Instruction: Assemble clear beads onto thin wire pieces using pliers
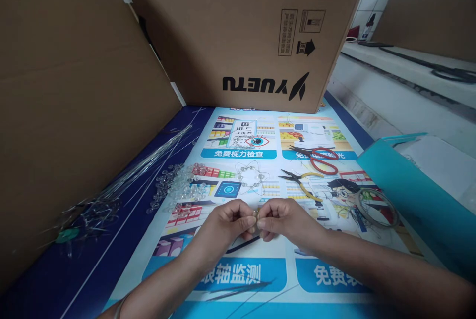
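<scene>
My left hand [238, 219] and my right hand [277, 219] meet fingertip to fingertip above the printed sheet, both closed in a pinch. Between them shows a small glassy bead [256, 214], mostly covered by the fingers; any wire through it is too fine to make out. Just beyond the hands lies a ring of clear beads [250, 176] with thin wire loops around it. A heap of loose clear beads [174, 187] is to the left. Yellow-handled pliers [303, 180] and red-handled scissors [318, 156] rest to the right.
A bundle of thin wires [148, 160] lies along the left cardboard wall [74, 86]. More cut wires [240, 288] are near the front. At the right are a coil of wire [377, 208] and a teal box [416, 185]. A cardboard box [241, 36] stands at the back.
</scene>
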A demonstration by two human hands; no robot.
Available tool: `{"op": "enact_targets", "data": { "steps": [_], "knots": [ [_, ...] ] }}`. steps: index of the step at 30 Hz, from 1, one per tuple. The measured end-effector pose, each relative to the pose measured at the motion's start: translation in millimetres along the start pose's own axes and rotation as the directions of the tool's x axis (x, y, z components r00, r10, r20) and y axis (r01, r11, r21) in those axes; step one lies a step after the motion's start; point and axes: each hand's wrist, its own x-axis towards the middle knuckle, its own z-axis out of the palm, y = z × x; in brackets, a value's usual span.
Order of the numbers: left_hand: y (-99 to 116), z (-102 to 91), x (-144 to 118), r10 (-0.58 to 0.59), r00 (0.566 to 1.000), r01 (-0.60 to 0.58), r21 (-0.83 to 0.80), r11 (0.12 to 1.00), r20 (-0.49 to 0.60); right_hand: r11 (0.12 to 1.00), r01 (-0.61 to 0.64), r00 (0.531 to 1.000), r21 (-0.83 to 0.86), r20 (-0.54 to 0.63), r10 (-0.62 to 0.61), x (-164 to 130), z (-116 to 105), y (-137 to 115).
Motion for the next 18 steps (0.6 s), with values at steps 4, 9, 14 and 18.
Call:
{"op": "enact_targets", "data": {
  "steps": [4, 9, 14, 18],
  "knots": [
    [-2.5, -0.5, 1.3, 0.002, 1.0, -0.001, 0.012, 1.0, -0.021, 1.0, -0.001, 1.0, 0.003, 0.005, 0.001, 1.1, -0.1, 1.4],
    [-5.3, -0.9, 2.3, 0.011, 1.0, -0.011, 0.015, 1.0, -0.015, 1.0, -0.002, 1.0, 0.002, 0.01, 0.002, 1.4, 1.3, 2.4],
    [-4.3, -0.6, 1.9, 0.006, 1.0, -0.006, 0.026, 1.0, -0.003, 1.0, -0.019, 1.0, -0.001, 0.016, 0.019, 2.2, 0.7, 5.1],
    [2.4, -8.0, 2.2, -0.016, 0.999, 0.012, 0.115, 0.993, 0.036, 0.99, -0.051, 0.998, -0.133, 0.034, 0.056, 1.2, -2.8, -1.8]
  ]
}}
